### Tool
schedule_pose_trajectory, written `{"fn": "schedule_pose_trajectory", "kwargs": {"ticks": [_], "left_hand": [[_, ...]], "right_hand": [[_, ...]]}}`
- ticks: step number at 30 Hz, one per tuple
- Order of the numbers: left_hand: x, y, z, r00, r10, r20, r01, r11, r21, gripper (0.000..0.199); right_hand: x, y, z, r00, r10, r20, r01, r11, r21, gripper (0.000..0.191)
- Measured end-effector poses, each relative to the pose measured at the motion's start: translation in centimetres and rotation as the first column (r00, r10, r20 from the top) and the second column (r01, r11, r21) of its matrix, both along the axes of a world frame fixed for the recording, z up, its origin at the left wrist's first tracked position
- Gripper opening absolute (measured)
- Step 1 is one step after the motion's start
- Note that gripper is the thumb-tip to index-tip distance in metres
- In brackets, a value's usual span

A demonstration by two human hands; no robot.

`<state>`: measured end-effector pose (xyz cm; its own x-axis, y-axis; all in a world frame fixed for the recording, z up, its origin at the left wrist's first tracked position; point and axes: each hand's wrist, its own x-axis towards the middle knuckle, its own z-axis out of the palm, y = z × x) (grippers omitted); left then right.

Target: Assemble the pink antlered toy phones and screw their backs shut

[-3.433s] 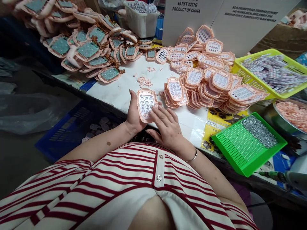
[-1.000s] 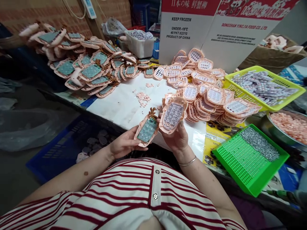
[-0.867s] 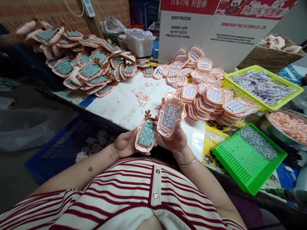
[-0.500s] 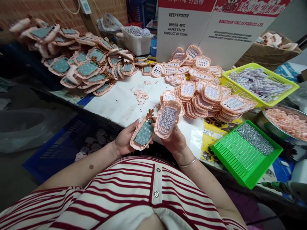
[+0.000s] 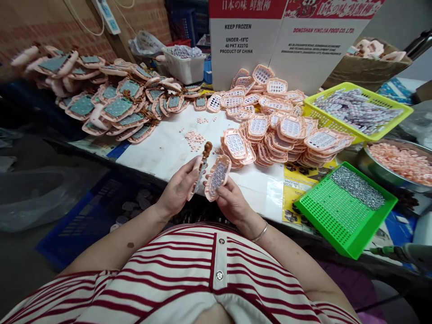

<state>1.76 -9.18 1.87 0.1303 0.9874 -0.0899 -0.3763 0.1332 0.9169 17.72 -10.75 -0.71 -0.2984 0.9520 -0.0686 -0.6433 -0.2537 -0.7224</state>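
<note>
From where I stand, the left hand (image 5: 174, 194) pinches a rounded pink plastic shell with a brown antler-like top (image 5: 200, 177), held edge-on; the right hand (image 5: 233, 202) grips narrowly a pink plastic shell with a pale keypad (image 5: 218, 175), tilted beside it; a slim gap parts them, above the table's front edge; the step looks like pairing halves; closing them would call for squared rims and fingers clear; a white tabletop sheet (image 5: 151, 148) leaves room leftward, but stacked pink keypad shells (image 5: 235, 145) crowd the right.
</note>
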Motion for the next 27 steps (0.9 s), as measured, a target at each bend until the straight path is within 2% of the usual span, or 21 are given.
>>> {"fn": "schedule_pose_trajectory", "kwargs": {"ticks": [7,12,18,23,27], "left_hand": [[1.5,-0.1,-0.5,0.978,-0.009,-0.208,0.042,0.987,0.155,0.077],[1.8,-0.1,-0.6,0.96,-0.05,-0.275,0.09,0.986,0.137,0.082],[1.7,0.0,-0.8,0.957,-0.112,-0.268,0.137,0.988,0.076,0.082],[1.6,-0.2,-0.5,0.964,-0.141,-0.224,0.16,0.985,0.07,0.078],[1.5,-0.2,-0.2,0.978,-0.135,-0.158,0.146,0.987,0.061,0.083]], "right_hand": [[-1.0,-0.1,-0.5,1.0,-0.008,-0.001,0.008,1.0,0.003,0.053],[-1.1,-0.1,-1.0,0.998,-0.049,0.026,0.049,0.999,0.002,0.064],[-0.9,0.2,-2.0,0.996,-0.061,0.066,0.059,0.998,0.036,0.066],[-0.6,0.3,-1.9,0.998,-0.039,0.048,0.037,0.999,0.03,0.063],[-0.2,0.3,-1.5,0.993,0.058,0.102,-0.066,0.994,0.082,0.063]]}}
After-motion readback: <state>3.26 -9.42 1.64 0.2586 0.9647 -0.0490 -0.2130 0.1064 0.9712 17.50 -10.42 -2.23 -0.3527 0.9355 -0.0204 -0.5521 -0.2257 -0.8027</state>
